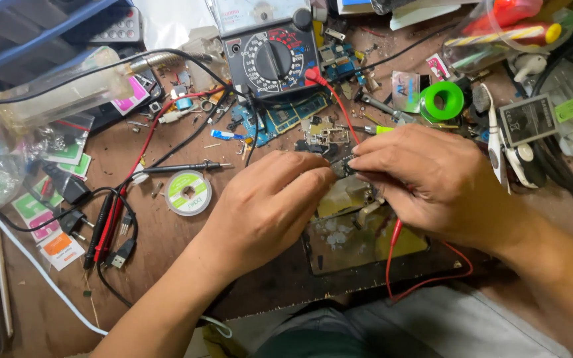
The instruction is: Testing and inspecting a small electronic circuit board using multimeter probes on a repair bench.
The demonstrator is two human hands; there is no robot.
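Head view: both hands meet over a worn pad on the bench (pixel 167 265).
Stickers: small green, pink and orange packets (pixel 48 225) lie at the left bench edge.
Spool: round white reel with green label (pixel 188 193), left of the left hand.
Left hand (pixel 270 205): grip pinched together on a small dark part (pixel 343 166) from its left.
Part: lies between both grips, long axis running left to right; both hands equally near.
Right hand (pixel 426 179): fingertips closed on the part's right end; a red lead (pixel 392 245) passes under it.
Meter (pixel 273 50): dark dial box behind.
Tape (pixel 443 100): green ring, far right.
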